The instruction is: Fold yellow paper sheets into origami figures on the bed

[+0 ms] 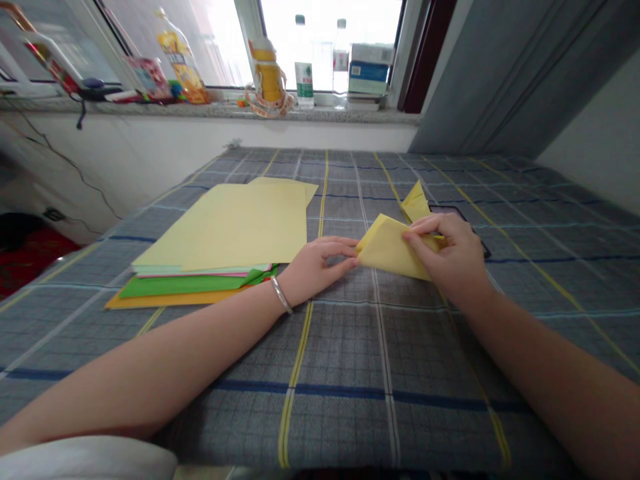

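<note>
A folded piece of yellow paper (387, 247) is held a little above the checked cloth, tilted, with its folded layers showing at the left end. My left hand (325, 260), wearing a silver bangle at the wrist, pinches the left corner between thumb and fingers. At the other end, my right hand (453, 253) grips the paper between thumb and forefinger and hides its right side. Just behind that hand, another folded yellow paper shape (416, 200) points upward. A dark-edged flat object (487, 252), perhaps a phone, is mostly covered by the right hand.
Left of my hands lies a stack of coloured paper, yellow sheets (240, 220) on top, green (185, 287) and orange below. The checked cloth (340, 360) covers the surface. Along the windowsill (200, 112) stand bottles, a yellow flask (269, 73) and boxes (369, 70). Grey curtain (490, 73) hangs right.
</note>
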